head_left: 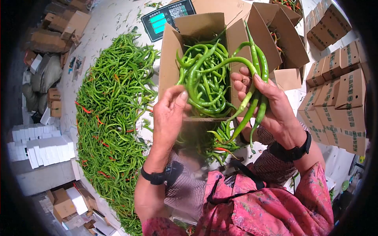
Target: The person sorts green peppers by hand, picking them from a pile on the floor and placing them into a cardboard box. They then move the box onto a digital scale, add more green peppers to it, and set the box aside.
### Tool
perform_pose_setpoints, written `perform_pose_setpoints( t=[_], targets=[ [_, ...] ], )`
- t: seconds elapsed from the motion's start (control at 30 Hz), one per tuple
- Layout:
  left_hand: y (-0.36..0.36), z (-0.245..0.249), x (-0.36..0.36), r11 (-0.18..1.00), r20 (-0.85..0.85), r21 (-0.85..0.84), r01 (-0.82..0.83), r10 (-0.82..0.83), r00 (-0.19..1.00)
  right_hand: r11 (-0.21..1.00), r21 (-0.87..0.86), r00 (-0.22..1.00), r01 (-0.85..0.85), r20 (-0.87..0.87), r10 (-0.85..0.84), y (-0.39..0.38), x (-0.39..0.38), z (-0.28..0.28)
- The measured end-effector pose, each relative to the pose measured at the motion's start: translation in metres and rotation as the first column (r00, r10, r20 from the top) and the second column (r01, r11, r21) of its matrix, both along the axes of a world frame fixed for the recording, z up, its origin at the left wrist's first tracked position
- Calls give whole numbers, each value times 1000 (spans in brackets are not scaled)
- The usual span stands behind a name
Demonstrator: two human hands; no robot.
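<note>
My right hand (pixel 271 106) grips a bunch of long green chili peppers (pixel 252 98), their tips hanging down over the near edge of an open cardboard box (pixel 169 67). The box is filled with curled green peppers (pixel 204 78). Near the box's front edge is my left hand (pixel 169 118), its fingers bent and its thumb touching the peppers inside; it does not clearly hold any. Both wrists wear black bands.
A large heap of green peppers (pixel 114 118), with a few red ones, covers the white surface at left. A digital scale (pixel 167 17) lies behind the box. More open boxes (pixel 283 35) and stacked printed cartons (pixel 338 98) stand at right. White boxes (pixel 43 149) are at far left.
</note>
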State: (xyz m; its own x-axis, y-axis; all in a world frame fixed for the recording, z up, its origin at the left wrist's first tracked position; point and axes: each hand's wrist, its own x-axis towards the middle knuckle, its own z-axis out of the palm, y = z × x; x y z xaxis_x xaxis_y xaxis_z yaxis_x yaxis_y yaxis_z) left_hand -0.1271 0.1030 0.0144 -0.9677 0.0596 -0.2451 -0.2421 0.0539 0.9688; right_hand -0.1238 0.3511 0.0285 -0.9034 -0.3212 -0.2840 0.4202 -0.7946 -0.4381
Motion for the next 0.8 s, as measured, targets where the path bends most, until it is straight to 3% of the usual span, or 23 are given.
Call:
perform_pose_setpoints(
  t=[0.07, 0.2, 0.27, 0.3, 0.33, 0.4, 0.6, 0.67, 0.7, 0.8],
  targets=[
    [1, -2, 1, 956, -218, -258, -136, 80, 973, 999, -51, 1000, 2, -24, -3, 2, -1, -4],
    [9, 18, 16, 977, -219, -158, -143, 107, 970, 997, -74, 1000, 27, -11, -28, 4, -1, -6],
    [20, 30, 28, 951, -309, -231, -206, 129, 942, 995, -49, 996, 84, -2, -84, 2, -2, -5],
    [23, 33, 31, 891, -612, -418, -176, -133, 780, 995, -50, 996, 89, -1, -89, 1, -3, -4],
    [27, 35, 35, 787, -761, -577, -219, -421, 494, 993, -19, 993, 116, 2, -116, 0, -2, -2],
    [43, 39, 48, 714, -632, -695, -88, -547, 549, 990, 17, 990, 138, 8, -138, -3, -1, -1],
    [50, 16, 55, 630, -573, -771, -92, -624, 531, 999, -28, 994, 22, -105, -24, -11, 5, 4],
    [42, 22, 58, 607, -388, -771, 193, -688, 613, 998, 14, 990, 60, -129, -57, 2, -1, 5],
    [36, 17, 60, 595, -372, -756, 272, -733, 570, 997, -5, 986, 77, -149, -77, 9, -7, 3],
    [21, -1, 69, 391, -151, -802, 451, -864, 480, 993, -32, 973, 110, -201, -114, 24, -19, -2]
  ],
)
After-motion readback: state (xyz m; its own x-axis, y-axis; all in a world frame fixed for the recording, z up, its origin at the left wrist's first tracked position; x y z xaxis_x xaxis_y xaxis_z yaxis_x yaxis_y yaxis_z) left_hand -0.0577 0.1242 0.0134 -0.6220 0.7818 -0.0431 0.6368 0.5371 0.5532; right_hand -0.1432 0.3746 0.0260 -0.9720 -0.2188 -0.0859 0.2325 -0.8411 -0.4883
